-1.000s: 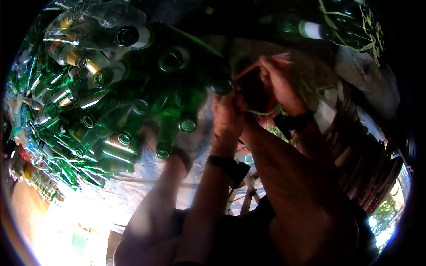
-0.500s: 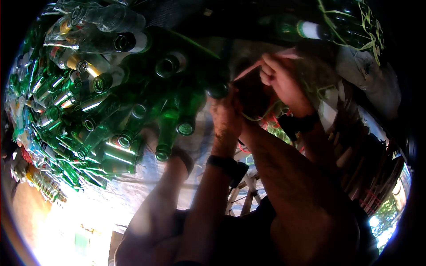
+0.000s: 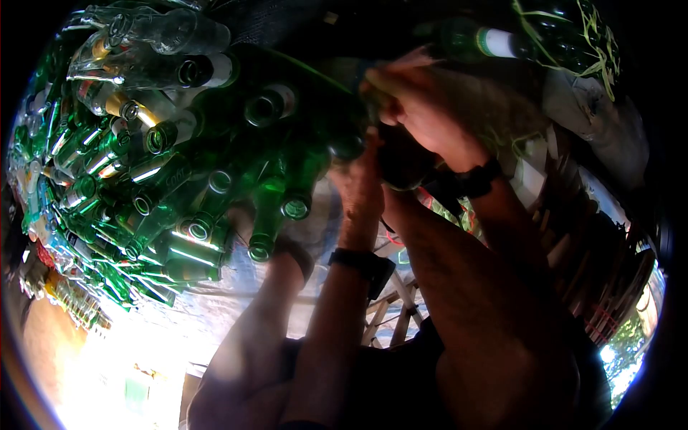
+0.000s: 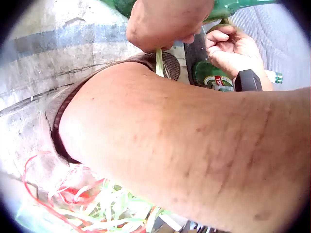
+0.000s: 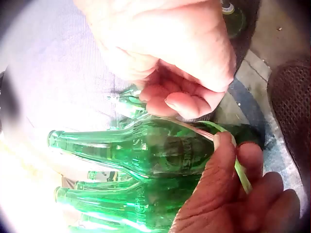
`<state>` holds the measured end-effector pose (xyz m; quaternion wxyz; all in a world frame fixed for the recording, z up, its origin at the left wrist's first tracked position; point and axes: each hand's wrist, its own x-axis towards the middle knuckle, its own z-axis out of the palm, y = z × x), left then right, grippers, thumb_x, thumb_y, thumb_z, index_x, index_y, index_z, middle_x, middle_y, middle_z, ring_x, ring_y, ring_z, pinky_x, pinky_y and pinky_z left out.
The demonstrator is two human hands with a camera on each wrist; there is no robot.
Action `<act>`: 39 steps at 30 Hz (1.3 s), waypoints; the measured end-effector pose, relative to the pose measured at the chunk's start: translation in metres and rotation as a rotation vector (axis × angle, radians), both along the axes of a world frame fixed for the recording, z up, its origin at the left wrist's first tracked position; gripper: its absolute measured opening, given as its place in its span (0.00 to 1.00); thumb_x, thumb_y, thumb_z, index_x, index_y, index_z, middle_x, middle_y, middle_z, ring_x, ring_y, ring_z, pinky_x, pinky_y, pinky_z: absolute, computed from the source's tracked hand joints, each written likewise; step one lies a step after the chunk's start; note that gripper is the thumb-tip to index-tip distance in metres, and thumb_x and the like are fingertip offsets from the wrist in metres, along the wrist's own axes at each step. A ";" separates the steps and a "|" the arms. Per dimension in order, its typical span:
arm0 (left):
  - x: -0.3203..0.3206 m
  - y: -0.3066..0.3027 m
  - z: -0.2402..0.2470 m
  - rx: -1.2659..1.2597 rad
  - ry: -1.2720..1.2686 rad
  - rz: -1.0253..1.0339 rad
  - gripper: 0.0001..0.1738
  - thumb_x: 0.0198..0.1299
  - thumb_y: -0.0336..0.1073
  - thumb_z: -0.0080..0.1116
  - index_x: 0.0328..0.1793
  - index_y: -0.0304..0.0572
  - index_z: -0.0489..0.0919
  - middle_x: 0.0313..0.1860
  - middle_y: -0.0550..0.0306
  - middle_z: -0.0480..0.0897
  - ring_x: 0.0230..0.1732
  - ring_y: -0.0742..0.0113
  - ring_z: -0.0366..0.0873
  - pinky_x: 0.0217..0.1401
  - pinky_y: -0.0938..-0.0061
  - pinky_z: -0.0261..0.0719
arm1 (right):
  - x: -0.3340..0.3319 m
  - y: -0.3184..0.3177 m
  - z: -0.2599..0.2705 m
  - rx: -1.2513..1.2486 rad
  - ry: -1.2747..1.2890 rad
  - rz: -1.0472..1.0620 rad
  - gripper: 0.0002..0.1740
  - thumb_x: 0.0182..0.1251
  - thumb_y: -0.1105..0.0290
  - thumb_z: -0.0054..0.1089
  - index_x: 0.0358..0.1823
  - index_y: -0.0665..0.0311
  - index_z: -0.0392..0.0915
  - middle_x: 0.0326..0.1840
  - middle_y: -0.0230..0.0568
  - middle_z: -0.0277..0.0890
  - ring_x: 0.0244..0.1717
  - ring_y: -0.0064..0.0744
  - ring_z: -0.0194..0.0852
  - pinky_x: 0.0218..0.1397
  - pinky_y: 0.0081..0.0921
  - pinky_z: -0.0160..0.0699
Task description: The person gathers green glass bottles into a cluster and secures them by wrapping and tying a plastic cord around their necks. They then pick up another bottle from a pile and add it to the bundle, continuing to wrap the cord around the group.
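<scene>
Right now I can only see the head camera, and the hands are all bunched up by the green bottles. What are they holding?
Observer: In the right wrist view the left hand pinches a pale green strip that runs over a green bottle.
Operator: Is there more stringy stuff?
Observer: Yes, the left wrist view shows a loose tangle of red and pale green strips low in its picture.
Operator: Any stickers?
Observer: There, a second bottle beside the right hand bears a red and white label.
</scene>
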<state>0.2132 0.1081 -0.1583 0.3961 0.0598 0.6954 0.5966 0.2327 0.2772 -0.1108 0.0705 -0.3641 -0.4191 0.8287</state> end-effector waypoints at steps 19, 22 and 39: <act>-0.019 0.018 0.012 0.228 -0.999 0.401 0.07 0.68 0.40 0.69 0.39 0.60 0.80 0.28 0.74 0.78 0.20 0.84 0.65 0.19 0.84 0.57 | 0.029 -0.018 -0.033 0.262 -0.372 0.219 0.14 0.73 0.59 0.63 0.43 0.63 0.84 0.33 0.31 0.81 0.34 0.19 0.76 0.36 0.24 0.77; -0.020 0.015 0.008 0.248 -1.020 0.313 0.07 0.67 0.42 0.70 0.38 0.61 0.80 0.28 0.74 0.78 0.19 0.83 0.65 0.19 0.83 0.56 | 0.031 -0.021 -0.040 0.101 -0.333 0.131 0.13 0.72 0.59 0.64 0.43 0.62 0.83 0.31 0.30 0.79 0.30 0.17 0.73 0.30 0.22 0.73; -0.022 0.023 0.000 -0.058 -1.052 0.421 0.09 0.68 0.42 0.66 0.35 0.61 0.77 0.25 0.75 0.72 0.18 0.79 0.61 0.19 0.79 0.57 | 0.036 -0.022 -0.042 0.260 -0.310 0.181 0.10 0.73 0.63 0.64 0.47 0.61 0.84 0.36 0.29 0.78 0.36 0.20 0.77 0.36 0.22 0.74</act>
